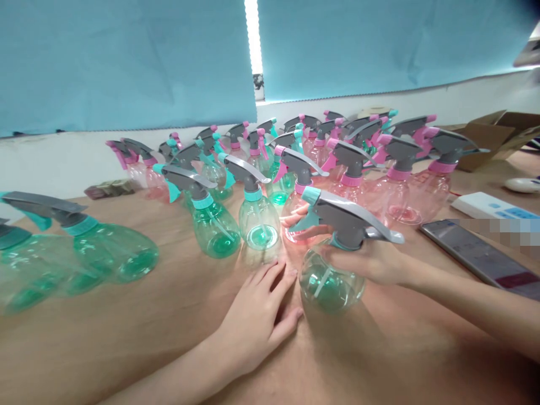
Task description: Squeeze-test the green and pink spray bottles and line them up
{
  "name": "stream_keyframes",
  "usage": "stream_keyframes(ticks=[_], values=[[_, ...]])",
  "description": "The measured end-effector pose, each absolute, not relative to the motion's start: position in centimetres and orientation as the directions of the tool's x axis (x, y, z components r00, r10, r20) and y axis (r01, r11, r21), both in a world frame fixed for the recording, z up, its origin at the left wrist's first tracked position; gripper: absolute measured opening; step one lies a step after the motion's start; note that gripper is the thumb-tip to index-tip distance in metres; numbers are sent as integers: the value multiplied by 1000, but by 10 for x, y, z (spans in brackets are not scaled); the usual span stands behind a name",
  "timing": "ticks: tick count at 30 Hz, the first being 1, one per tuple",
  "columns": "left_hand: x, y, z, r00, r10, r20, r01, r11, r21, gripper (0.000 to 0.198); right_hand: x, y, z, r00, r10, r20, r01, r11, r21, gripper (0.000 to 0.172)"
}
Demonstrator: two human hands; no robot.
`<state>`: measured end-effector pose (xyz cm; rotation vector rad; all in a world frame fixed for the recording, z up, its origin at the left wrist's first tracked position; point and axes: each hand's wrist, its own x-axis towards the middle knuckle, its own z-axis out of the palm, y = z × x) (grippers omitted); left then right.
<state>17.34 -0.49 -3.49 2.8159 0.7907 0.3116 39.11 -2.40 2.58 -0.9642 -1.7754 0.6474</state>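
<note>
Green and pink spray bottles (pixel 262 228), trigger heads (pixel 247 172) fitted, are standing on the bench (pixel 139 332) as I'm watching the right hand (pixel 379 263) gripping a nearer bottle (pixel 337 289), left hand (pixel 258 315) lying open, remaining count unclear.

Two blue sheets, a left one (pixel 126 62) and a right one (pixel 371 50), hang across the back, with a narrow strip of bright white light (pixel 253 34) showing through the gap between them. Below their lower edges runs a white wall (pixel 46 169), and in front of it spreads a brown desk (pixel 139 332), its surface faintly shiny and shadowed in places.
</note>
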Motion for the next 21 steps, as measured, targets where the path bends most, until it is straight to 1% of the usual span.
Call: stream_keyframes(ticks=[2, 4, 7, 8, 10, 11, 14, 15, 19, 21], values=[[174, -5, -35, 833, 533, 147, 490, -835, 252, 48, 391, -24, 25, -198, 843, 500, 330, 538, -776, 40], [174, -5, -34, 833, 535, 140, 492, -833, 253, 47, 391, -24, 25, -187, 853, 488, 350, 522, -778, 33], [174, -5, -34, 833, 537, 133, 495, -831, 256, 48, 391, -25, 25, -170, 872, 459, 386, 487, -783, 11], [174, -5, -34, 834, 536, 131, 494, -831, 257, 48, 391, -25, 25, -164, 882, 442, 397, 469, -789, 7], [174, -5, -34, 835, 535, 125, 494, -831, 257, 48, 391, -26, 25, -154, 901, 405, 417, 431, -800, 16], [174, -5, -34, 836, 534, 123, 493, -831, 258, 48, 391, -26, 26, -150, 905, 398, 423, 423, -801, 17], [174, -5, -34, 835, 534, 131, 490, -831, 263, 48, 390, -26, 27, -143, 884, 445, 422, 462, -780, 9], [174, -5, -34, 835, 533, 137, 488, -832, 265, 48, 390, -26, 28, -144, 871, 470, 416, 484, -769, 11], [175, -5, -34, 834, 533, 142, 488, -833, 261, 48, 390, -25, 28, -146, 845, 515, 405, 526, -748, 36], [175, -4, -34, 834, 534, 143, 488, -833, 261, 48, 390, -24, 28, -150, 844, 514, 402, 527, -748, 40]])
